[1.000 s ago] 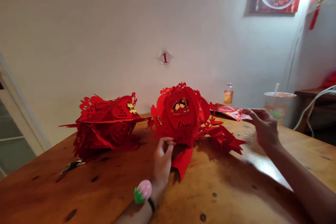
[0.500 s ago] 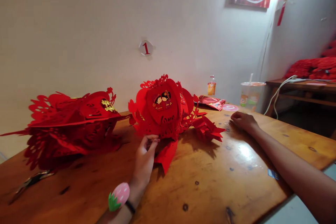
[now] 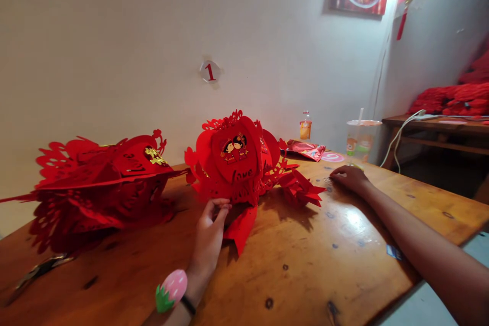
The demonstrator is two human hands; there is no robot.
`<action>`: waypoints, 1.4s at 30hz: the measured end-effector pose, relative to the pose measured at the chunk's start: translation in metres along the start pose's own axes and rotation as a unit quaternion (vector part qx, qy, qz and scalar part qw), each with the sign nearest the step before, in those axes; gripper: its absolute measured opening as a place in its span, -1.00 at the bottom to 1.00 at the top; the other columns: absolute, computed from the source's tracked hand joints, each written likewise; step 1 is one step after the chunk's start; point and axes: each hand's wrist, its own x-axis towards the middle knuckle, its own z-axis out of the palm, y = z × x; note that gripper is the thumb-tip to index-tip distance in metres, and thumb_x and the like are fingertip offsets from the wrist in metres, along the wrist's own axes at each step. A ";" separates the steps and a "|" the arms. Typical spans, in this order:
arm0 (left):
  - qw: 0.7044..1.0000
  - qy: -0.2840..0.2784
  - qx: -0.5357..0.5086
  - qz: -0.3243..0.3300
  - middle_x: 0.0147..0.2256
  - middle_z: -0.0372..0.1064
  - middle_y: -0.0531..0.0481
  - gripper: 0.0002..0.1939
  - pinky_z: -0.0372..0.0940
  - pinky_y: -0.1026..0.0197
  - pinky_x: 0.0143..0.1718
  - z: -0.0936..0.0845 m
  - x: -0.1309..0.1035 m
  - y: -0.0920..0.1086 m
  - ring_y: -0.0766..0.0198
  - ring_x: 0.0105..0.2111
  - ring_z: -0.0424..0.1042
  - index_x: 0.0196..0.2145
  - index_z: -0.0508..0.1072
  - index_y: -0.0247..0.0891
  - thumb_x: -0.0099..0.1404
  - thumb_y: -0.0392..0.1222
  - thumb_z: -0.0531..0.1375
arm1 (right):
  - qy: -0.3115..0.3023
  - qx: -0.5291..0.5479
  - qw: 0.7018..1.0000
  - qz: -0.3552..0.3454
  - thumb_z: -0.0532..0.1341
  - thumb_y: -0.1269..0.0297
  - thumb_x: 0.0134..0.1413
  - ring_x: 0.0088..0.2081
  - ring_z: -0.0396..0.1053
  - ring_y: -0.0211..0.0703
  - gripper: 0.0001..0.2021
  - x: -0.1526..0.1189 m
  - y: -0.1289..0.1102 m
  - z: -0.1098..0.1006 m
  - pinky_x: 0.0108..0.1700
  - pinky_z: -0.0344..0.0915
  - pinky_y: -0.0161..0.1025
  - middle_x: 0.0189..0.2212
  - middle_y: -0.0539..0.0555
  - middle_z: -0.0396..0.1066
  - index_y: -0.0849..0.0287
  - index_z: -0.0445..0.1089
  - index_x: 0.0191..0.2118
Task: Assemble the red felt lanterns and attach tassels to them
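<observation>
The matt lantern (image 3: 237,163) looks felt-like, the wooden table (image 3: 305,275) glossy.

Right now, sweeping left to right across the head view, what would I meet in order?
Red lantern lying over at the left → lantern with the couple picture → small bottle → right hand → red pile.

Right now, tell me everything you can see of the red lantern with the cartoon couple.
The red lantern, seemingly felt or paper, has rounded panels, lacy cut-out edges, dark "love" lettering and the cartoon couple. It rests opened out on the wooden table, red tails trailing forward and right. The left hand seems to pinch its lower front edge.
</observation>
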 end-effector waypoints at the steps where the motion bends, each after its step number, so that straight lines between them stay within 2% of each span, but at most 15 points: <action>1: 1.000 -0.001 0.001 0.003 -0.40 0.35 0.04 -0.79 0.19 0.24 -0.25 0.000 0.000 0.000 0.23 -0.31 0.34 -0.39 0.37 -0.24 0.03 -0.07 0.18 | -0.001 -0.003 1.000 -0.001 0.11 0.22 -0.03 -0.22 0.39 -0.05 -0.76 0.000 -0.001 -0.001 -0.18 0.23 -0.20 -0.29 0.12 0.50 0.14 0.52 -0.38; 8: 1.000 -0.009 0.001 0.011 -0.40 0.34 0.05 -0.81 0.18 0.26 -0.24 -0.001 0.000 0.000 0.26 -0.32 0.32 -0.40 0.37 -0.25 0.04 -0.09 0.18 | -0.013 -0.018 0.998 -0.052 0.03 0.46 -0.06 -0.17 0.33 -0.15 -0.69 -0.004 -0.010 -0.008 -0.02 0.13 -0.24 -0.21 0.09 0.44 0.13 0.52 -0.33; 14: 1.000 -0.011 -0.001 0.012 -0.40 0.34 0.05 -0.80 0.19 0.26 -0.27 0.000 0.000 0.001 0.25 -0.33 0.33 -0.41 0.36 -0.25 0.02 -0.08 0.18 | -0.027 -0.027 0.996 -0.076 0.02 0.55 -0.13 -0.13 0.28 -0.13 -0.62 -0.005 -0.012 -0.004 -0.03 0.11 -0.21 -0.15 0.11 0.38 0.11 0.51 -0.27; 22: 1.000 -0.007 -0.008 0.009 -0.41 0.35 0.06 -0.81 0.19 0.27 -0.26 0.000 -0.001 0.003 0.26 -0.34 0.34 -0.42 0.37 -0.24 0.01 -0.09 0.19 | -0.005 -0.032 0.997 -0.067 0.00 0.56 -0.12 -0.12 0.26 -0.09 -0.59 -0.007 -0.012 -0.003 -0.05 0.11 -0.18 -0.14 0.15 0.37 0.13 0.48 -0.22; 27: 1.000 -0.004 0.001 0.010 -0.41 0.34 0.06 -0.81 0.19 0.26 -0.25 0.000 0.000 0.003 0.26 -0.33 0.33 -0.42 0.37 -0.24 0.01 -0.09 0.18 | 0.003 -0.033 0.997 -0.065 0.02 0.56 -0.13 -0.18 0.27 -0.10 -0.64 -0.009 -0.016 -0.005 -0.08 0.13 -0.19 -0.23 0.11 0.39 0.11 0.51 -0.33; 30: 1.000 -0.008 0.003 0.014 -0.42 0.35 0.05 -0.81 0.21 0.26 -0.26 0.000 0.000 0.003 0.25 -0.34 0.35 -0.43 0.36 -0.24 0.00 -0.08 0.19 | 0.044 -0.021 0.997 -0.060 -0.02 0.56 -0.11 -0.15 0.25 -0.07 -0.63 -0.012 -0.018 -0.006 -0.07 0.15 -0.18 -0.22 0.14 0.38 0.14 0.49 -0.31; 33: 0.999 -0.008 0.036 0.015 -0.44 0.37 0.05 -0.81 0.21 0.25 -0.31 0.001 -0.002 0.003 0.24 -0.37 0.36 -0.44 0.37 -0.23 0.01 -0.08 0.17 | 0.164 0.032 0.984 -0.064 -0.04 0.55 -0.07 -0.16 0.27 -0.09 -0.65 -0.016 -0.024 -0.013 -0.07 0.18 -0.20 -0.25 0.16 0.35 0.17 0.47 -0.34; 35: 0.997 -0.009 0.082 0.013 -0.46 0.38 0.04 -0.83 0.20 0.25 -0.35 0.002 -0.003 0.003 0.22 -0.40 0.37 -0.44 0.37 -0.22 0.02 -0.09 0.15 | 0.245 0.068 0.965 -0.065 -0.03 0.52 -0.04 -0.18 0.28 -0.09 -0.67 -0.021 -0.035 -0.023 -0.07 0.20 -0.19 -0.29 0.16 0.34 0.16 0.47 -0.37; 37: 0.992 -0.011 0.123 0.011 -0.48 0.39 0.04 -0.85 0.19 0.25 -0.38 0.002 -0.004 0.004 0.21 -0.41 0.37 -0.43 0.38 -0.20 0.04 -0.10 0.13 | 0.309 0.096 0.943 -0.082 -0.02 0.49 0.01 -0.19 0.28 -0.07 -0.70 -0.030 -0.057 -0.036 -0.07 0.20 -0.14 -0.33 0.14 0.33 0.12 0.46 -0.39; 39: 0.989 -0.004 0.149 -0.001 -0.49 0.39 0.05 -0.86 0.19 0.24 -0.38 0.003 -0.004 0.003 0.20 -0.42 0.38 -0.44 0.37 -0.20 0.04 -0.11 0.12 | 0.353 0.136 0.914 -0.147 0.00 0.46 0.04 -0.22 0.29 -0.09 -0.73 -0.044 -0.090 -0.047 -0.09 0.21 -0.12 -0.38 0.12 0.34 0.10 0.43 -0.45; 40: 0.988 0.005 0.157 -0.008 -0.49 0.39 0.05 -0.86 0.20 0.23 -0.37 0.003 -0.004 0.003 0.20 -0.42 0.38 -0.44 0.37 -0.21 0.04 -0.11 0.12 | 0.338 0.162 0.903 -0.212 0.04 0.46 0.03 -0.26 0.31 -0.11 -0.76 -0.052 -0.110 -0.050 -0.13 0.23 -0.14 -0.41 0.10 0.36 0.10 0.42 -0.48; 41: 0.987 0.016 0.160 -0.015 -0.48 0.39 0.04 -0.85 0.21 0.22 -0.35 0.003 -0.003 0.002 0.19 -0.41 0.39 -0.43 0.37 -0.21 0.04 -0.11 0.12 | 0.286 0.186 0.896 -0.283 0.07 0.47 0.02 -0.30 0.32 -0.15 -0.78 -0.062 -0.131 -0.050 -0.18 0.25 -0.17 -0.42 0.08 0.38 0.10 0.41 -0.49; 42: 0.987 0.026 0.157 -0.018 -0.47 0.40 0.03 -0.85 0.22 0.21 -0.34 0.002 -0.003 0.001 0.18 -0.40 0.40 -0.43 0.36 -0.22 0.04 -0.11 0.12 | 0.208 0.210 0.892 -0.342 0.08 0.47 0.01 -0.32 0.33 -0.17 -0.79 -0.073 -0.151 -0.048 -0.23 0.27 -0.21 -0.40 0.07 0.40 0.09 0.42 -0.45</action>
